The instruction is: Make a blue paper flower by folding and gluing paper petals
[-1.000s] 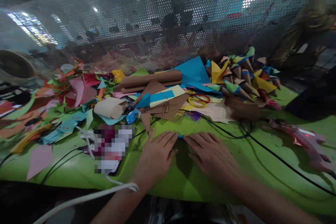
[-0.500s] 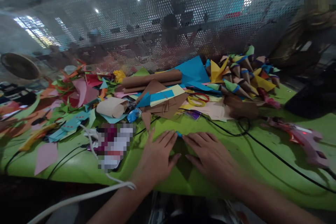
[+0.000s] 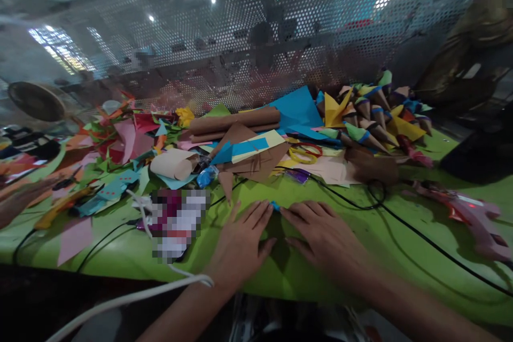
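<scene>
A small blue piece of paper [image 3: 275, 206] lies on the green tabletop between the fingertips of both hands, mostly covered by them. My left hand [image 3: 244, 243] rests palm down, fingers stretched forward, its fingertips touching the piece's left end. From the other side, my right hand [image 3: 320, 238] lies just as flat, with its index fingertip against the right end. Both thumbs point inward and stay apart from each other. Neither hand is closed around anything. What the blue piece is shaped into is too small to tell.
A pink glue gun [image 3: 467, 214] with a black cable lies right. A partly blurred phone [image 3: 178, 230] and white cable are left. Brown paper rolls [image 3: 236, 120], paper cones [image 3: 368, 117] and coloured scraps [image 3: 128, 141] fill the back. Another person's hand [image 3: 24, 197] reaches in from the left.
Another person's hand has come in at the left edge. The view has shifted slightly. My hands stay at the blue piece, which shows a little more between the fingertips.
</scene>
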Demonstrator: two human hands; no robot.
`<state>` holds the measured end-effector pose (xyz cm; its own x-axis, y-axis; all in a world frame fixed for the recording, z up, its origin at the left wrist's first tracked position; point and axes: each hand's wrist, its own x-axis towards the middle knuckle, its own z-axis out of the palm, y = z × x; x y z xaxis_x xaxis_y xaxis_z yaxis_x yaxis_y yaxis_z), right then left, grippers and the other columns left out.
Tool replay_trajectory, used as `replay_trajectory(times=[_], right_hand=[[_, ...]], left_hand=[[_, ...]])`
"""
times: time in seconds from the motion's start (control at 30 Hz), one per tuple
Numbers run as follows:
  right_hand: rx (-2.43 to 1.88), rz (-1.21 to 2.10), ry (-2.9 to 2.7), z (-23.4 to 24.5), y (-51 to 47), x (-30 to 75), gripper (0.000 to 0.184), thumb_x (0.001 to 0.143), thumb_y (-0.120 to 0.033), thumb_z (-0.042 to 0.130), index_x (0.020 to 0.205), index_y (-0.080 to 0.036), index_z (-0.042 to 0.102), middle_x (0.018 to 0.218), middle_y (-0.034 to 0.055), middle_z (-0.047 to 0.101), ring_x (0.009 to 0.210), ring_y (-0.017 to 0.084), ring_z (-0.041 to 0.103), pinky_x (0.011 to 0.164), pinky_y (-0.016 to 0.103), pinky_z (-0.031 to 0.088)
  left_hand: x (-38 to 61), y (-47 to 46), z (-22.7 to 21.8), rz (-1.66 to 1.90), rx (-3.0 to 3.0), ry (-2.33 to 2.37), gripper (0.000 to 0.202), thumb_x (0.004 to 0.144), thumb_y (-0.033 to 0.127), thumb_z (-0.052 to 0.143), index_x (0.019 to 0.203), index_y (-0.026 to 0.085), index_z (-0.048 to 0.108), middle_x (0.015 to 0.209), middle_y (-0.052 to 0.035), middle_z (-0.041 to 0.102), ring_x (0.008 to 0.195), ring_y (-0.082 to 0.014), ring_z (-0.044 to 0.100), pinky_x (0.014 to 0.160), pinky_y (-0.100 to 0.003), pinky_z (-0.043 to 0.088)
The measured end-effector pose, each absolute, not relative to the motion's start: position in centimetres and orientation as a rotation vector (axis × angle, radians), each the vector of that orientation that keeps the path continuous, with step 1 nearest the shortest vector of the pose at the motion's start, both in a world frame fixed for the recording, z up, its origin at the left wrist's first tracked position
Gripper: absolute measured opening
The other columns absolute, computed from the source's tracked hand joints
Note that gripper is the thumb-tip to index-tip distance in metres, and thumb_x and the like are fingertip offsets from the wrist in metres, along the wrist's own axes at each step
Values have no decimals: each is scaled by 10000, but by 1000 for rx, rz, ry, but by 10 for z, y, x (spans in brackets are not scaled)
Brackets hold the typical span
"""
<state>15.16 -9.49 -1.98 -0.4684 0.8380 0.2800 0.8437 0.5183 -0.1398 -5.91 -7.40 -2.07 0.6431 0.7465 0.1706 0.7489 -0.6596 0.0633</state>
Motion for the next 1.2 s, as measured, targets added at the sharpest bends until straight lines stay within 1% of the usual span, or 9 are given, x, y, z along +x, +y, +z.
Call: replay_trajectory(times=[0.1, 0.2, 0.3, 0.4, 0.6, 0.77, 0.93, 1.07, 1.2], right_hand=[[-1443, -31, -2450, -19, -88, 153, 424, 874, -281, 670, 1277, -166, 599, 1081, 80, 662, 1011, 276, 574, 861, 436, 452], [-1469, -42, -2449, -19, -87, 154, 414, 871, -278, 672, 1262, -156, 608, 1070, 85, 661, 1009, 281, 573, 858, 435, 452], [-1424, -37, -2462, -19, -94, 152, 460, 856, -283, 690, 1288, -165, 587, 1088, 85, 652, 1009, 278, 565, 852, 426, 452], [-1403, -31, -2476, -19, -94, 151, 474, 860, -302, 688, 1304, -175, 576, 1096, 87, 647, 1009, 279, 560, 844, 423, 452], [-1472, -62, -2475, -21, -83, 154, 446, 872, -339, 673, 1271, -152, 601, 1060, 97, 649, 993, 292, 562, 848, 446, 451], [-1391, -23, -2489, -22, -93, 151, 535, 855, -380, 696, 1331, -182, 555, 1098, 87, 639, 1003, 285, 550, 838, 431, 449], [-1452, -41, -2473, -24, -87, 154, 452, 890, -369, 657, 1291, -171, 588, 1072, 86, 643, 1006, 286, 553, 847, 435, 443], [-1440, -55, -2482, -25, -90, 151, 494, 877, -394, 672, 1304, -163, 575, 1083, 91, 644, 1010, 292, 552, 852, 438, 436], [-1396, -41, -2509, -25, -92, 150, 520, 867, -396, 686, 1326, -189, 558, 1093, 80, 640, 1011, 286, 546, 850, 429, 434]], left_hand=[[-55, -66, -22, -306, -2830, -1320, 496, 992, 379, 447, 1452, 196, 424, 1476, -72, 510, 1356, -239, 471, 1163, -528, 297], [-51, -62, -25, -323, -2818, -1347, 482, 994, 381, 444, 1435, 187, 448, 1459, -76, 529, 1340, -246, 489, 1160, -535, 297], [-55, -69, -28, -320, -2813, -1328, 518, 983, 420, 454, 1438, 174, 448, 1476, -83, 507, 1352, -260, 476, 1155, -522, 309], [-58, -72, -29, -302, -2812, -1307, 538, 982, 443, 441, 1456, 191, 422, 1501, -66, 477, 1368, -255, 457, 1154, -510, 318], [-50, -60, -25, -299, -2803, -1344, 507, 994, 436, 416, 1438, 194, 447, 1471, -69, 516, 1354, -248, 474, 1155, -506, 319], [-60, -74, -31, -306, -2813, -1329, 556, 983, 486, 417, 1461, 202, 415, 1506, -52, 469, 1376, -258, 446, 1161, -528, 300], [-55, -64, -31, -332, -2816, -1342, 540, 996, 487, 384, 1465, 219, 407, 1507, -43, 470, 1387, -244, 429, 1183, -535, 248], [-57, -66, -30, -337, -2809, -1332, 539, 994, 494, 385, 1449, 207, 432, 1494, -55, 487, 1374, -255, 446, 1181, -540, 239], [-63, -72, -32, -328, -2811, -1316, 545, 1004, 498, 351, 1478, 230, 384, 1511, -46, 462, 1391, -244, 426, 1177, -540, 236]])
